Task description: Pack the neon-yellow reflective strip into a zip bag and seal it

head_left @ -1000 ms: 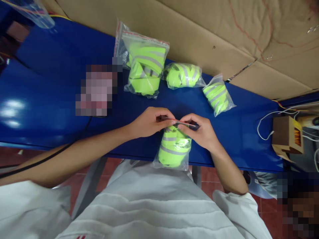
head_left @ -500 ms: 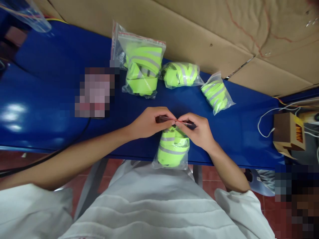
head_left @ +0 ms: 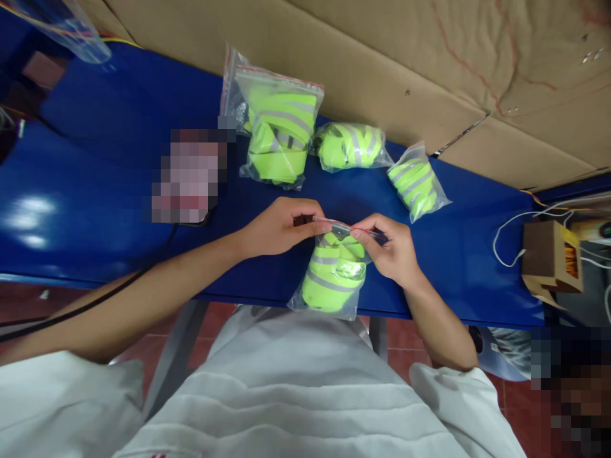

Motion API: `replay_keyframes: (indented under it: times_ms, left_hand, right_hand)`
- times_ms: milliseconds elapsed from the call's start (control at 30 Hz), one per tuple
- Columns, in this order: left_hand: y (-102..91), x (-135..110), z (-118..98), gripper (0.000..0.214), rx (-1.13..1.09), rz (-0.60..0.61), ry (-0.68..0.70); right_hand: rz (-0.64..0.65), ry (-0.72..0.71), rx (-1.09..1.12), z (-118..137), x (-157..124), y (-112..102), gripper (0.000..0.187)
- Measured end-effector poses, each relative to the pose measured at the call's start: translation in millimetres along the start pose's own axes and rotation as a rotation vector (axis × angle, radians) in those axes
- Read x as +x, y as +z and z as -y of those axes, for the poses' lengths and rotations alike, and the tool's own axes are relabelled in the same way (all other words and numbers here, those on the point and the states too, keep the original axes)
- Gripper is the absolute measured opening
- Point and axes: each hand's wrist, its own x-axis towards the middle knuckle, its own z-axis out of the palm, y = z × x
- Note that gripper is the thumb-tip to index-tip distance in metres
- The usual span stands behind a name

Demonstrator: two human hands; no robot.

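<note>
Both hands have lifted the bag's top edge slightly and spread a little apart along it since half a second ago. Left hand (head_left: 277,228) and right hand (head_left: 392,249) each pinch the zip strip of the bag (head_left: 331,280) of yellow straps, at the desk's (head_left: 95,191) 6 o'clock edge. Best to press evenly end to end, no gaps. Three filled bags (head_left: 279,137) lie at 12 o'clock.
</note>
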Motion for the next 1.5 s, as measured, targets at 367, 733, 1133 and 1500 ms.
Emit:
replay_keyframes:
  times_ms: [367, 733, 1133, 1500]
  left_hand:
    - [-4.1, 1, -4, 0.040, -0.174, 0.055, -0.091]
    - [3.9, 0, -4, 0.039, -0.291, -0.097, -0.190]
    - [7.8, -1, -4, 0.034, -0.337, -0.270, -0.163]
    - [-1.0, 0, -1, 0.034, -0.457, -0.135, -0.195]
  right_hand:
    - [-0.006, 0.174, 0.223, -2, 6, -6, 0.032]
    - [-0.068, 0.227, 0.256, -7, 10, -11, 0.047]
    - [0.123, 0.225, 0.285, -11, 12, -19, 0.035]
    - [-0.037, 0.293, 0.385, -15, 13, -21, 0.030]
